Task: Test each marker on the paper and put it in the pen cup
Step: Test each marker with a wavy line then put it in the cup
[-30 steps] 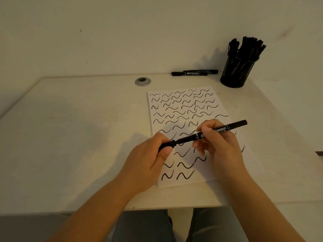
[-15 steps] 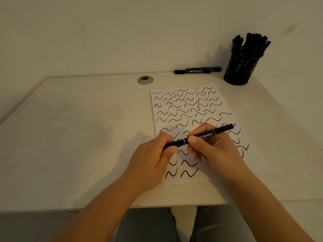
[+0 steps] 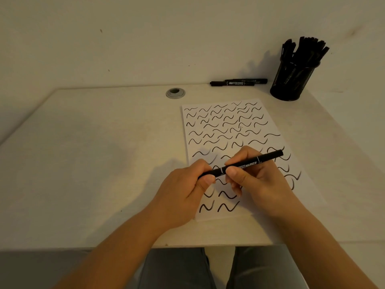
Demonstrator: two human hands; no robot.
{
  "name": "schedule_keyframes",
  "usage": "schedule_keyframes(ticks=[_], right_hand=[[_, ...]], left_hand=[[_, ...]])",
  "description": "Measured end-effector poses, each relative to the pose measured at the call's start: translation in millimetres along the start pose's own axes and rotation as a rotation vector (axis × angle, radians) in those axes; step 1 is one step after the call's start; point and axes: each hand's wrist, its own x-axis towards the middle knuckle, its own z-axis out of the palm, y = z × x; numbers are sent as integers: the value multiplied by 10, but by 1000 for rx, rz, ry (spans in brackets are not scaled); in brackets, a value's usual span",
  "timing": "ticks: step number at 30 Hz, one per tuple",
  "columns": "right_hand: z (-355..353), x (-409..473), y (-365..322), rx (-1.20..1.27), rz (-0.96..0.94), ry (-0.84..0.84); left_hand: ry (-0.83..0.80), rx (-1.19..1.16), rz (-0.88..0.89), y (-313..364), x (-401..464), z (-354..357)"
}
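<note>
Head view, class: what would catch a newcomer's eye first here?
First, the two hands, left hand and right hand, gripping one black marker over the paper covered in wavy lines. Then the pen cup crammed with markers at the table's far right.

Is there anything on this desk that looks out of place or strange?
Only a small thing: two markers lie flat at the desk's back edge, left of the pen cup, which already holds many. The paper sits somewhat askew to the desk edge. Nothing looks spilled or damaged.
</note>
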Motion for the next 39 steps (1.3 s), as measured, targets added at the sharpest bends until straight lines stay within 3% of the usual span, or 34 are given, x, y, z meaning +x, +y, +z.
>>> schedule_keyframes(ticks=[5, 13, 16, 20, 22, 26, 31, 34, 39], right_hand=[[38, 0, -31, 18, 60, 111], [-143, -3, -49, 82, 36, 259], [-280, 44, -98, -315, -46, 223], [-321, 172, -252, -1128, -341, -11], [-318, 251, -337, -1237, -428, -52], [-405, 421, -480, -1251, -444, -64], [-641, 662, -562, -1103, -275, 45], [-868, 862, -624, -988, -177, 171], [-1312, 1199, -776, -794, -173, 390]], left_hand=[[129, 6, -31, -16, 7, 25], [301, -196, -134, -11, 23, -171], [294, -140, -101, 33, 74, -285], [262, 112, 6, 196, 283, -359], [241, 257, 73, 292, 443, -361], [260, 399, 191, 439, 759, -358], [292, 394, 277, 510, 1165, -421], [233, 407, 219, 419, 1510, -442], [2, 598, 47, -27, 2147, -445]])
